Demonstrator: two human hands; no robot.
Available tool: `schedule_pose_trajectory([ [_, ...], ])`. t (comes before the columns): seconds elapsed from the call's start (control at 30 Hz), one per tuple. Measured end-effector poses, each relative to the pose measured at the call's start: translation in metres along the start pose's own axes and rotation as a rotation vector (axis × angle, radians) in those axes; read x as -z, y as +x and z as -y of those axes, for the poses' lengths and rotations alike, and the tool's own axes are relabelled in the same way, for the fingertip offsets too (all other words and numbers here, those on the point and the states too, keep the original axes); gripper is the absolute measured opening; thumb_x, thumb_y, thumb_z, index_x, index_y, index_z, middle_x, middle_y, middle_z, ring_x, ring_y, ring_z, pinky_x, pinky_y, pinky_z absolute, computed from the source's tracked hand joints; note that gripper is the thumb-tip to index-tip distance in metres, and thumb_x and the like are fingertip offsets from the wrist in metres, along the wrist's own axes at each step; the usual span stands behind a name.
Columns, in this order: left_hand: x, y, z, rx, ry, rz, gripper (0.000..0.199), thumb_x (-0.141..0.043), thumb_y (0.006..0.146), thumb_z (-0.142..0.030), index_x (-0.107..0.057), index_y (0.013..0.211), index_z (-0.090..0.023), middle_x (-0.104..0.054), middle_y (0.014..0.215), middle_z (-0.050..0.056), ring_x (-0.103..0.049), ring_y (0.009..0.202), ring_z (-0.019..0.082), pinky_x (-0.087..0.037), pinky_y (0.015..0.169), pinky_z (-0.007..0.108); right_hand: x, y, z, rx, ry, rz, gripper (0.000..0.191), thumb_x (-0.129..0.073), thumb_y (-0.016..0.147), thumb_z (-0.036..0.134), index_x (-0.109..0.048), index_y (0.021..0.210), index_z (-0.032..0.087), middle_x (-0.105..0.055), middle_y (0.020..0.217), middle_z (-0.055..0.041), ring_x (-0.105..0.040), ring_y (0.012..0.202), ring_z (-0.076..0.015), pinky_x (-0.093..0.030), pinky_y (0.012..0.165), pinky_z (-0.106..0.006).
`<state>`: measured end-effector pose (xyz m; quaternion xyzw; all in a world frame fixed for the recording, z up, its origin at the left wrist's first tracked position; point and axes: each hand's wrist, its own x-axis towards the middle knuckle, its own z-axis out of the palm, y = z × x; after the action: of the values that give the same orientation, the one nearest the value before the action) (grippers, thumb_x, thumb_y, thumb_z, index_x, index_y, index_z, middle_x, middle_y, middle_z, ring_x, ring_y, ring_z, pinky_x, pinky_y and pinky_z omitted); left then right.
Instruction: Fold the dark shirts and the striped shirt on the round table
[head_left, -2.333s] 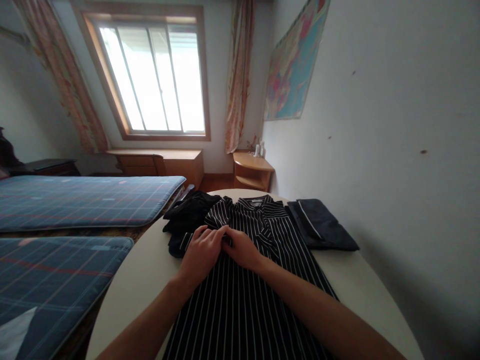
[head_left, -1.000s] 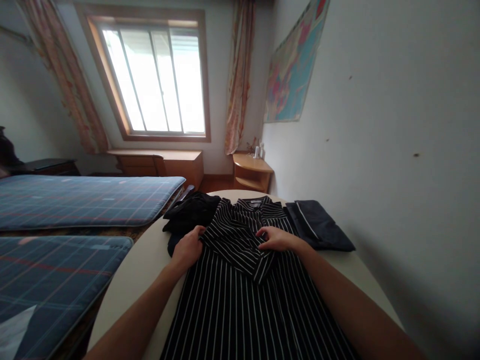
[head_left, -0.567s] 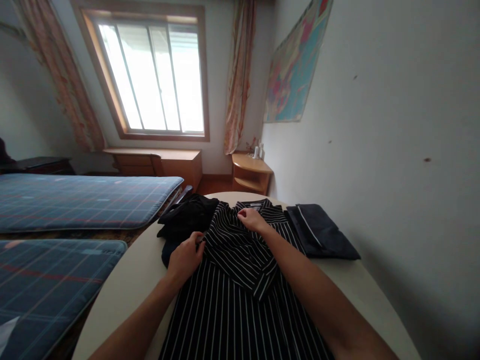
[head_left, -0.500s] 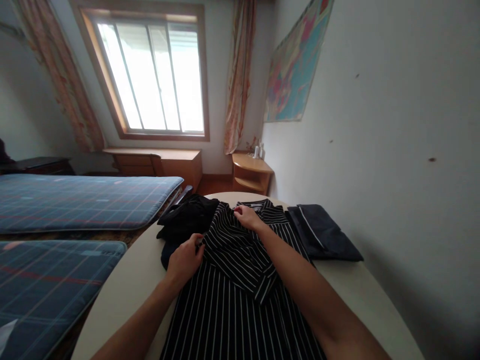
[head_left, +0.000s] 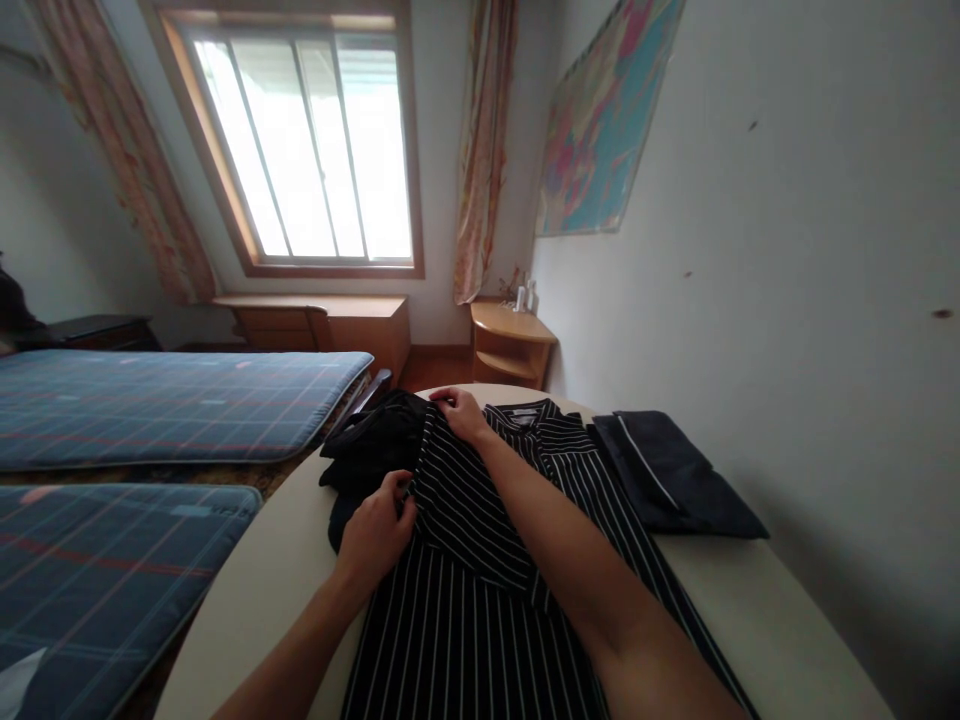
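A black shirt with white stripes point(head_left: 480, 630) lies spread on a pale round table point(head_left: 247, 590), its collar at the far end. One sleeve is folded across the body of the shirt. My left hand point(head_left: 379, 520) pinches the shirt's left edge near the folded sleeve. Farther off, my right hand point(head_left: 459, 412) grips the cloth at the top left, by the shoulder, with its forearm crossing over the shirt. Dark folded clothes point(head_left: 375, 435) lie against the shirt's left side, close to both hands.
To the right of the shirt lies a folded dark navy garment point(head_left: 675, 475) with a light line on it. Two plaid mattresses point(head_left: 187, 400) are on the left. A wooden desk point(head_left: 360, 320) and a corner shelf point(head_left: 514, 325) stand beyond, near the window.
My right hand has moved left from beside the collar to the shirt's top left edge. The folded sleeve lies flatter. My left hand keeps its hold, and the view has turned slightly.
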<state>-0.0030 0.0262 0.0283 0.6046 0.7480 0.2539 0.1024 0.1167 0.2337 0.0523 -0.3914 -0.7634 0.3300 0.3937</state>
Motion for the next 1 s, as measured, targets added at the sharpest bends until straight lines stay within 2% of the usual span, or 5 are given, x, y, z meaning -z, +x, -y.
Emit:
schedule_pose_trajectory([
  [0.13,-0.001,0.0,0.0,0.028,0.023,0.013,0.037,-0.048,0.097,-0.033,-0.05,0.132,-0.021,-0.073,0.091,0.005,-0.07,0.083,0.024,-0.046,0.069,0.029,-0.003,-0.003,-0.003,0.092,0.028,0.121,0.042,-0.052,0.082,0.005,-0.066,0.119,0.018,-0.071,0.113,-0.0044,-0.064,0.103,-0.0158,-0.047,0.1,-0.032],
  [0.27,-0.003,-0.002,0.004,-0.057,0.045,0.028,0.049,-0.046,0.098,-0.027,-0.039,0.146,-0.028,-0.07,0.114,0.006,-0.07,0.093,0.024,-0.049,0.075,0.03,0.009,-0.02,-0.015,0.077,-0.196,0.056,0.041,-0.05,0.086,0.008,-0.063,0.124,0.02,-0.067,0.124,-0.0051,-0.061,0.112,-0.0168,-0.043,0.105,-0.032],
  [0.53,-0.009,0.001,0.008,-0.15,0.049,0.049,0.038,-0.039,0.095,-0.014,-0.067,0.12,-0.023,-0.062,0.128,0.005,-0.067,0.102,0.02,-0.049,0.092,0.029,0.068,-0.049,-0.048,-0.166,-0.537,0.155,0.038,-0.039,0.099,0.023,-0.059,0.131,0.017,-0.065,0.129,-0.0115,-0.059,0.119,-0.0212,-0.041,0.105,-0.034],
  [0.83,-0.008,-0.004,-0.001,-0.139,0.056,0.018,0.03,-0.047,0.096,-0.024,-0.064,0.12,-0.022,-0.064,0.125,0.005,-0.067,0.101,0.021,-0.051,0.089,0.031,0.056,-0.063,-0.064,-0.232,-0.647,0.303,0.054,-0.035,0.101,0.05,-0.045,0.147,0.023,-0.027,0.161,-0.0093,-0.016,0.149,-0.0352,-0.008,0.117,-0.06],
  [1.0,-0.01,-0.003,0.003,-0.133,0.086,0.008,0.034,-0.046,0.096,-0.024,-0.06,0.127,-0.021,-0.061,0.129,0.007,-0.067,0.099,0.021,-0.051,0.09,0.031,0.068,-0.066,-0.047,-0.162,-0.674,0.299,0.045,-0.031,0.103,0.043,-0.063,0.126,0.022,-0.053,0.144,-0.0111,-0.042,0.137,-0.0289,-0.023,0.114,-0.052],
])
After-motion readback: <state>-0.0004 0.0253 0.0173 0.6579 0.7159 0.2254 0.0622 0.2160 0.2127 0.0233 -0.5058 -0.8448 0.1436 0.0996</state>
